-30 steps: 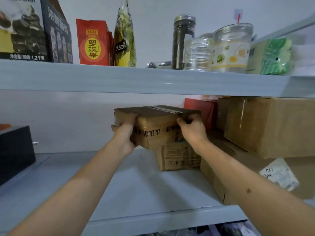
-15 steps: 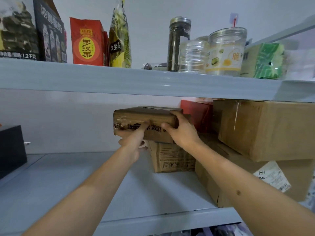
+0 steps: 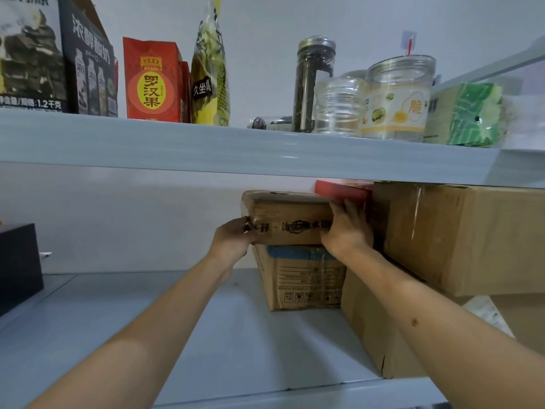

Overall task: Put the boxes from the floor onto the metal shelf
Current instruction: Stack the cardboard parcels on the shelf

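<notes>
1. Two bare hands meet on one flat brown cardboard box wrapped in clear tape (image 3: 290, 221), which bears black printed characters along its front face.
2. On the left hand (image 3: 233, 242), the fingers (image 3: 249, 231) curl round the box's lower left corner, thumb side up against the front face, gripping it.
3. On the right hand (image 3: 348, 228), the fingers (image 3: 339, 209) lie fairly straight and close together, pressed against the right end of the box's front face; how far they wrap round the far side cannot be told.
4. That flat box sits level on top of a taller brown cardboard carton with a blue band and black printed lines (image 3: 300, 278), its left end overhanging the carton slightly.
5. Both stand on the lower tier of a pale grey metal shelf (image 3: 147, 335), towards the back wall.
6. Just behind the right hand a red flat box (image 3: 343, 191) shows above the flat box's right end.
7. Right of the hands, a large plain brown cardboard box (image 3: 460, 234) rests on another long brown cardboard box (image 3: 368, 326) that reaches the shelf's front edge; a white printed label (image 3: 486, 315) shows beside the right forearm.
8. At the far left of the lower tier stands a black box (image 3: 17, 264).
9. On the upper tier stand a dark printed carton (image 3: 88, 66), a red packet with a yellow circle (image 3: 152, 81), a yellow-green bag (image 3: 211, 75), a tall dark jar with a metal lid (image 3: 312, 84), clear plastic jars (image 3: 395, 98) and a green-printed carton (image 3: 469, 113).
</notes>
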